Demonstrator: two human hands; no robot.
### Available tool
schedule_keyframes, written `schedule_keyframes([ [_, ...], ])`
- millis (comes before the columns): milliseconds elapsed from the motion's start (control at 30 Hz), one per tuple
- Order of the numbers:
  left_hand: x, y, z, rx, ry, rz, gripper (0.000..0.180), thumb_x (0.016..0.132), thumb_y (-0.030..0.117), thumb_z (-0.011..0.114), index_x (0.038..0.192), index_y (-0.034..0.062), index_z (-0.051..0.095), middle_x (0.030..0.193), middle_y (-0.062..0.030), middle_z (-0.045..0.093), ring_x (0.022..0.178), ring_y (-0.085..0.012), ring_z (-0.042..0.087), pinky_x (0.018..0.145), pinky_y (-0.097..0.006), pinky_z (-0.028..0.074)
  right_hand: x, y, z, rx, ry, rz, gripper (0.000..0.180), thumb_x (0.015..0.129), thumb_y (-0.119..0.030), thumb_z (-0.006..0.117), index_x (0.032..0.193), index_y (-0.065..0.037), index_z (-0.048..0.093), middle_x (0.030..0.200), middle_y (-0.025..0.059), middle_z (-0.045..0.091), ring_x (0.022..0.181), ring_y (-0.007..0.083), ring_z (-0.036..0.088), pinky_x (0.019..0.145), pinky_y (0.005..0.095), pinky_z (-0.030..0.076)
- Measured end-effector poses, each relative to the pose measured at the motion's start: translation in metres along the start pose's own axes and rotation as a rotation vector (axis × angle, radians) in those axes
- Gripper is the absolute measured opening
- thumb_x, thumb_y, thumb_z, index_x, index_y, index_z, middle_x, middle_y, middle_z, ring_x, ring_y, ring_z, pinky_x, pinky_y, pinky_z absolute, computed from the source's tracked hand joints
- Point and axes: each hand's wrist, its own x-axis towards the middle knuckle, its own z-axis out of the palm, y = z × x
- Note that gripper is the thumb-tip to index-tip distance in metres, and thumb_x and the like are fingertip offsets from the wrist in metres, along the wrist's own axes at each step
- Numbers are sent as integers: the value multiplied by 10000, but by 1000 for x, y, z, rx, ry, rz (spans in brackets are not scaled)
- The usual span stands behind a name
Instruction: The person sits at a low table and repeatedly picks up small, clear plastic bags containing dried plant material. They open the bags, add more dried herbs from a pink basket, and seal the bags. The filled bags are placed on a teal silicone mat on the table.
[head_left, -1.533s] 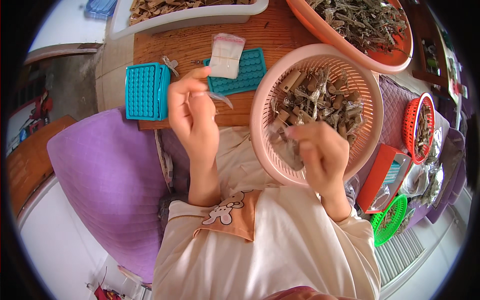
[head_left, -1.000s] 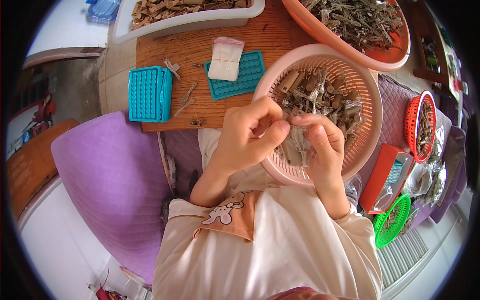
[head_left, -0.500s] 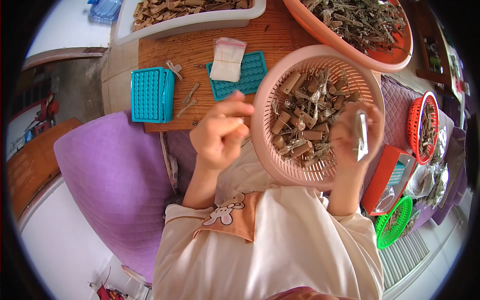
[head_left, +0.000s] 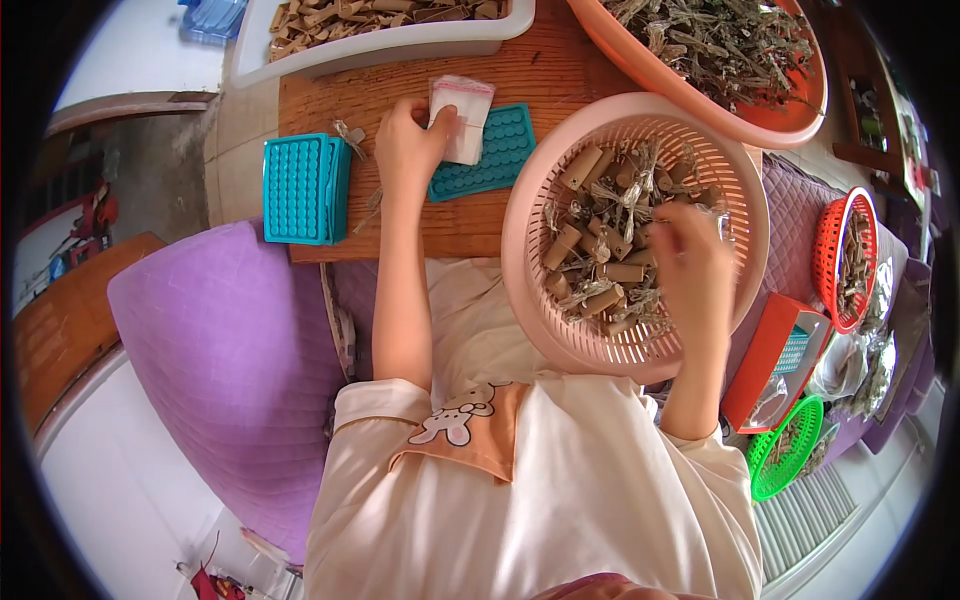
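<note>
1. Well, the left hand [head_left: 408, 140] is at the stack of small clear bags [head_left: 472, 103], with its thumb on top. Its thumb and first finger look apart, but I cannot tell if they pinch a bag.
2. The bags lie partly on a flat teal tray [head_left: 505, 155], away from the surface's front edge.
3. The right hand [head_left: 695, 265] is over the right side of the pink basket [head_left: 535, 300]. It is blurry, so I cannot tell if its fingers hold anything.
4. Brown tube pieces [head_left: 620, 270] and see-through wraps fill the basket's middle. The basket pokes past the front edge, toward the person.
5. Bare wood shows between the flat tray and the standing teal trays [head_left: 300, 190], but the left arm crosses it.
6. A white tub [head_left: 400, 58] and an orange basin [head_left: 740, 130] crowd the far side.
7. The surface [head_left: 360, 100] is brown wood with dark lines.
8. A purple quilted cover [head_left: 220, 370] is on the left. A red basket [head_left: 823, 240], a red box [head_left: 752, 385] and a green basket [head_left: 760, 470] are on the right.
</note>
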Motion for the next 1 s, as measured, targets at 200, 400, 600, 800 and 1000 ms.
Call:
schedule_keyframes([
  [200, 15, 1, -2, -124, -241, -193, 287, 687, 292, 641, 777, 20, 627, 705, -130, 628, 663, -282, 608, 639, -362, 461, -9, -8, 26, -155, -163, -136, 98, 730, -81, 580, 824, -57, 564, 775, 87, 525, 743, 268, 537, 650, 364, 454],
  [400, 20, 1, -6, -41, -245, -152, 298, 782, 291, 533, 800, 5, 614, 684, -186, 598, 674, -346, 583, 617, -375, 442, -12, -13, 27, -148, -278, -98, 207, 697, -88, 605, 883, -54, 521, 784, 84, 542, 753, 257, 546, 633, 360, 452],
  [600, 8, 6, -7, -174, 43, -1, 293, 842, 270, 496, 844, 4, 619, 711, -194, 600, 669, -330, 585, 610, -361, 438, -17, -22, 34, -186, -212, -18, 234, 687, -77, 603, 900, -54, 507, 774, 93, 555, 715, 267, 559, 616, 363, 455],
  [800, -5, 14, -23, -368, 188, 30, 231, 844, 218, 545, 899, 8, 625, 750, -131, 632, 614, -167, 584, 570, -267, 439, -12, -21, 9, 121, -117, 107, 228, 681, -2, 555, 908, -15, 533, 806, 134, 552, 681, 248, 577, 612, 329, 458],
  [1000, -25, 27, -50, -1126, -151, -89, 269, 838, 243, 575, 928, -10, 592, 761, -70, 614, 547, -71, 519, 456, -183, 348, -8, -10, -21, 817, 21, 224, 267, 739, 69, 581, 1004, 41, 559, 900, 70, 574, 819, 117, 553, 721, 207, 437],
])
